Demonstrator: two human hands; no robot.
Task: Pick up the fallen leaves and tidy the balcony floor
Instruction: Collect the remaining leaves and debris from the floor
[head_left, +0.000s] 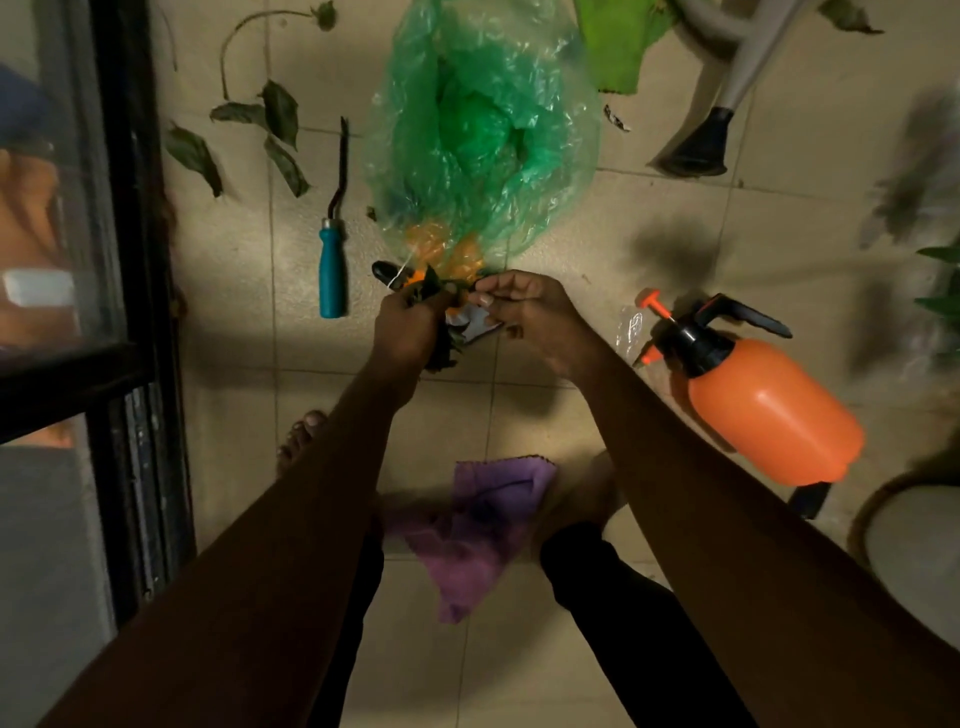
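Observation:
My left hand (408, 327) grips a bunch of dark leaves (439, 291) just below the mouth of a green plastic bag (483, 130) lying on the tiled floor. My right hand (524, 306) is beside it, its fingers pinching at the bag's near edge or a leaf; which one is unclear. Several fallen leaves (280, 111) lie on the floor at the upper left, with a long stem (234, 39) near them. One more leaf (849, 15) lies at the top right.
A blue-handled hand tool (331, 270) lies left of the bag. An orange pressure sprayer (753, 395) lies on its side at right. A purple cloth (483, 525) is near my feet. A black door frame (135, 312) runs along the left. A grey chair leg (717, 109) stands at upper right.

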